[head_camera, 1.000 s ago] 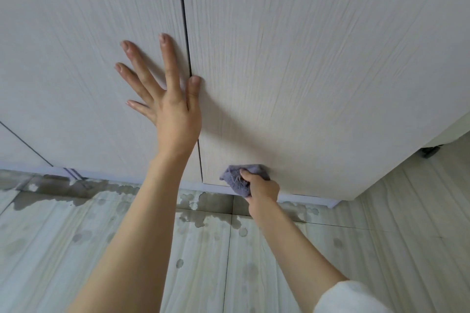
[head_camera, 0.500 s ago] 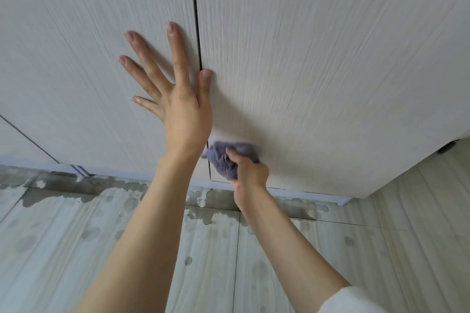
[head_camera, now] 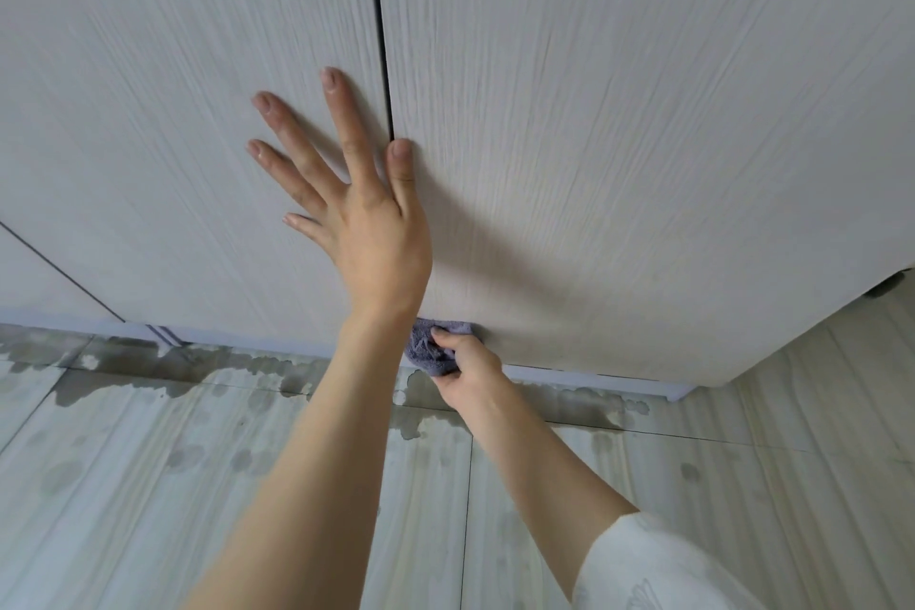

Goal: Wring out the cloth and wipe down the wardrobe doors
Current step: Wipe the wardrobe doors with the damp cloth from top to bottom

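Note:
Pale wood-grain wardrobe doors fill the upper view: a left door (head_camera: pixel 173 114) and a right door (head_camera: pixel 643 139), split by a dark vertical gap. My left hand (head_camera: pixel 366 223) lies flat with spread fingers on the left door, its thumb across the gap. My right hand (head_camera: pixel 468 362) grips a bunched grey-purple cloth (head_camera: pixel 428 347) and presses it against the bottom edge of the right door, just below my left wrist. My left forearm hides part of the cloth.
A pale plinth (head_camera: pixel 594 379) runs under the doors. The tiled floor (head_camera: pixel 148 485) below carries wet patches and drops along the wardrobe base. The wardrobe's right corner ends near a dark small object (head_camera: pixel 889 287) by the floor.
My right hand has slid the cloth left along the bottom of the right door, then slightly down to its lower edge. My left hand stays flat on the doors.

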A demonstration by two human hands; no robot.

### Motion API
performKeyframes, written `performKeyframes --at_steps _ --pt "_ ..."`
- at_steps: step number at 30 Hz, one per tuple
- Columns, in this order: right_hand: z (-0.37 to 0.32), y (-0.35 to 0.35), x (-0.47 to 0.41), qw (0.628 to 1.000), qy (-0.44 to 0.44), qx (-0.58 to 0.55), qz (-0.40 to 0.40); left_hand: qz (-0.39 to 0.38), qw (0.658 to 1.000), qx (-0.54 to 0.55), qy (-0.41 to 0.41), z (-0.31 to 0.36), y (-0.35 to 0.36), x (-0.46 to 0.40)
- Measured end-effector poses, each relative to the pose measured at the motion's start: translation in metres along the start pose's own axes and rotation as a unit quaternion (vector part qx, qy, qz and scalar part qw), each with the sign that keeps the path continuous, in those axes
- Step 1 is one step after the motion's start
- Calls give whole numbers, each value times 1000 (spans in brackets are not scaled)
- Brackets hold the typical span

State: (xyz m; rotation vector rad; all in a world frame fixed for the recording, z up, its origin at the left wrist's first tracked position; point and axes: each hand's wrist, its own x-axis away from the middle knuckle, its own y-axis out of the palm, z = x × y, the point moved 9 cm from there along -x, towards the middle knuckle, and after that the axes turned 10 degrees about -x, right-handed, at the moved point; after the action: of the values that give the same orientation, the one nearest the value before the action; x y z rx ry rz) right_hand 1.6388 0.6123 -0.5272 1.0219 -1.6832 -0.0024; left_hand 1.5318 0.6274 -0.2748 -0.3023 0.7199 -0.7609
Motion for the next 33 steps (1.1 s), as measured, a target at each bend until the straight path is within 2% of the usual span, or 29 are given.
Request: performKeyframes --at_steps 6,12,20,25,33 --pt "-19 -42 -17 998 -12 12 59 15 1000 12 -23 -1 2 3" --pt "-46 -64 -31 998 -35 12 57 33 999 18 -30 3 3 6" --pt "-102 -105 -37 992 -70 96 43 46 997 26 -54 3 6 11" --pt "-160 -159 -34 974 -135 125 128 55 995 34 -80 3 10 16" --pt "-233 -213 -17 948 -190 162 198 62 993 47 -94 3 14 22"
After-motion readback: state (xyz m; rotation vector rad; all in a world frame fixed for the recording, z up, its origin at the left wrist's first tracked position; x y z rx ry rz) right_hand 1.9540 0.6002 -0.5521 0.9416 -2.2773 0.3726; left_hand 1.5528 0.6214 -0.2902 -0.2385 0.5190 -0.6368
